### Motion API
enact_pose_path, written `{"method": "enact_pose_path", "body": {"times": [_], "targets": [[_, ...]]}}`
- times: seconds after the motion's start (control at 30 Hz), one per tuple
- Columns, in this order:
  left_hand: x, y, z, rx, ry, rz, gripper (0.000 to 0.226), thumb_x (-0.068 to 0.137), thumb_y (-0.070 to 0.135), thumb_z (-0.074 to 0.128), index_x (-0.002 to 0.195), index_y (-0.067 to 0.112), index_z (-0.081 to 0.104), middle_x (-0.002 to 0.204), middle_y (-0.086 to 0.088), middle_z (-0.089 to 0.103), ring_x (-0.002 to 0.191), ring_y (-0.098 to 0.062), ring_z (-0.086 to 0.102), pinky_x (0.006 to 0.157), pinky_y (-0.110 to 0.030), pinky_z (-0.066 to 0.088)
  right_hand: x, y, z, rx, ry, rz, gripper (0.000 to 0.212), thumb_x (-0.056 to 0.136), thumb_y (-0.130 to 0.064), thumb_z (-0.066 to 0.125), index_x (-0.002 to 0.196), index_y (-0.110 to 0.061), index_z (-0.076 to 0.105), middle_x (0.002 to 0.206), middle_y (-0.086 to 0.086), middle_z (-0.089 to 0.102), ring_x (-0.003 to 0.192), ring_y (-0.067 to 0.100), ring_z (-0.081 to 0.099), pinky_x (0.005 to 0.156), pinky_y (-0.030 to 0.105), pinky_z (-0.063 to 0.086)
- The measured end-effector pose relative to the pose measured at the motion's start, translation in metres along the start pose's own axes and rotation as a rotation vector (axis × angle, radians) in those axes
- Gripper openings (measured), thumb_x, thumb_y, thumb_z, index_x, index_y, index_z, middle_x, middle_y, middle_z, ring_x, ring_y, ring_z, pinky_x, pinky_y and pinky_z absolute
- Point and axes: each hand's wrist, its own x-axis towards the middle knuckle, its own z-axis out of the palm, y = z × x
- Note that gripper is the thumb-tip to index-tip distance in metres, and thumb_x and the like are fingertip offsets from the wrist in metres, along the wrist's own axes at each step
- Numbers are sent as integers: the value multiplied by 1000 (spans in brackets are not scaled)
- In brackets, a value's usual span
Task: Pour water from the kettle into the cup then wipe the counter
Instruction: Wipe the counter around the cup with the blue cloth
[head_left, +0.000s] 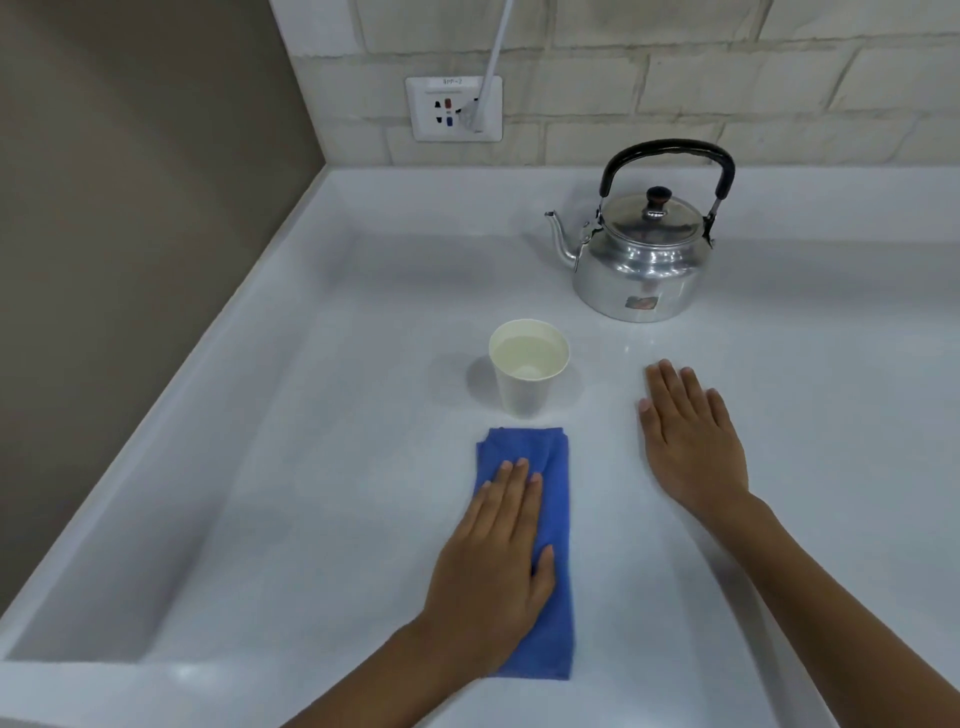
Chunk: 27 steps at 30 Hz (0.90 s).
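Two hands flat on the worktop (322, 322), and the pour looks done: the cup (529, 366) stands mid-worktop with water in it, and the kettle (641, 254) sits upright behind it toward the back edge, lid on, spout facing left. The left hand (493, 561) presses palm-down, fingers spread, on the folded blue cloth (553, 519) just in front of the cup, pinning it, I'd say, ready to push a wiping stroke. The right hand (691, 441) lies open and empty on bare surface well right of the cloth, likely bracing and clear of the sweep. That cup is close to the cloth's far end; a forward stroke could nudge it. White glossy worktop with a raised lip, pale brick wall behind, a wall socket (453, 108) with a white cable plugged in.
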Motion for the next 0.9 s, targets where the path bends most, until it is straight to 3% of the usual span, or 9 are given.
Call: {"method": "enact_pose_path", "body": {"times": [0.1,0.13,0.27,0.47,0.63,0.73,0.9], "targets": [[-18,-41,-6,45,37,-55,58,95,37,16,136,2,36,144,-11,38,133,-24,35,113,-29,-7,-1,0,0,-7,3,-1,51,98,-32,16,145,-15,7,157,2,9,143,19,3,117,40,5],[-19,-55,-7,21,53,-82,59,94,38,15,139,2,28,147,-11,31,136,-25,29,112,-29,-12,-1,0,0,-11,4,-2,51,98,-31,16,145,-15,7,157,2,9,143,19,3,117,40,5],[15,-87,-3,-50,110,-197,57,95,39,17,142,10,1,155,-6,4,144,-21,1,115,-23,-10,-2,-2,2,-20,13,6,51,98,-31,16,145,-15,6,157,3,9,143,21,4,117,41,6],[77,-69,7,-48,98,-235,53,99,28,20,144,7,2,157,-8,2,144,-23,0,118,-32,-1,-2,-3,2,-30,16,5,51,98,-30,17,146,-14,7,157,4,10,143,21,4,117,42,7],[42,-80,6,-120,155,-16,50,97,29,28,143,13,17,153,0,16,142,-18,6,117,-26,-2,-3,-1,-1,-16,0,-2,51,98,-29,17,145,-15,5,157,2,7,143,20,2,118,41,5],[46,-111,-1,-78,127,66,51,96,36,21,143,18,15,151,7,11,141,-12,5,114,-18,-5,-3,-1,-1,-14,-3,-2,50,99,-31,14,145,-16,4,156,1,5,143,19,0,118,40,4],[104,-154,-4,-87,95,-134,52,99,29,27,144,15,8,156,0,5,144,-15,3,114,-24,-2,-3,-3,2,-17,8,22,50,98,-32,12,145,-17,1,156,-2,2,143,17,-1,118,39,2]]}}
